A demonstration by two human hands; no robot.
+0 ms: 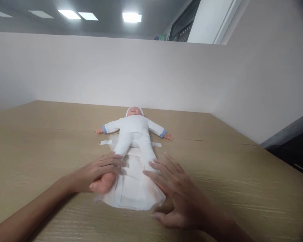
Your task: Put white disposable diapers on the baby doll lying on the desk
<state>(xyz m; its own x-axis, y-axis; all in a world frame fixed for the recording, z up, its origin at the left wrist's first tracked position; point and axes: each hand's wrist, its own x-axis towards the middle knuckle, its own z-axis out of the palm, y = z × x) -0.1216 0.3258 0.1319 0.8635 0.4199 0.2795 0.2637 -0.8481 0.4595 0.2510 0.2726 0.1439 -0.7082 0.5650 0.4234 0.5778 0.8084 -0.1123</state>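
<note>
A baby doll (134,125) in a white outfit with blue cuffs lies on its back, its arms spread and its head at the far end. Under its hips and between its legs an unfolded white diaper (133,193) is spread, with a white side tab (106,142) showing at each side of the waist. My left hand (101,169) rests over the doll's leg on the left, fingers stretched out, just above a bare foot (103,184). Over the other lower leg, my right hand (175,183) is spread with its fingertips at the trouser leg; the foot there is hidden.
The doll lies on a wide wood-grain table (232,171) with a thin seam across it. A pale partition wall (116,70) rises behind the far edge. A dark object (293,144) stands beyond the table's right edge.
</note>
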